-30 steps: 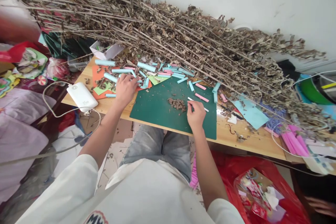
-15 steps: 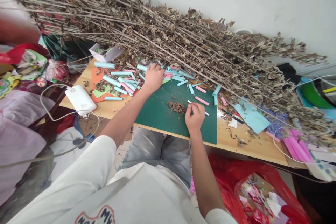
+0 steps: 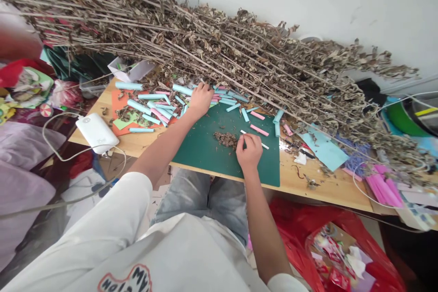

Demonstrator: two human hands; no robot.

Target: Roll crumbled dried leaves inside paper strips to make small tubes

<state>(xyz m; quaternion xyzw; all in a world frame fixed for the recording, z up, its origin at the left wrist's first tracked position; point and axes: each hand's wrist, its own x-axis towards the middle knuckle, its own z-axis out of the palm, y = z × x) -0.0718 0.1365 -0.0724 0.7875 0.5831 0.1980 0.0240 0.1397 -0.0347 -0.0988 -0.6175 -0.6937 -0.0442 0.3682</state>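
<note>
My left hand (image 3: pixel 201 99) reaches over the loose blue and pink paper rolls at the back of the green mat (image 3: pixel 201 155). Its fingers bend down among the rolls and the fingertips are hidden, so its grip cannot be made out. On the mat, my right hand (image 3: pixel 249 151) is closed in a pinch at the right edge of a small heap of crushed dry leaves (image 3: pixel 225 138). Whatever lies between its fingers is too small or hidden to name. A thin white stick (image 3: pixel 264 146) passes behind this hand, showing on both sides of it.
Long dried leafy stalks (image 3: pixel 212 41) lie across the back. Left are a white power bank (image 3: pixel 97 132) with cables and orange paper (image 3: pixel 118 100). Right are a blue sheet (image 3: pixel 325 146) and pink rolls (image 3: pixel 383 187). A red plastic bag (image 3: pixel 290 223) stands below the table's front edge.
The whole view has shifted slightly, so things sit a little further left. Both hands keep nearly the same places relative to the mat and rolls.
</note>
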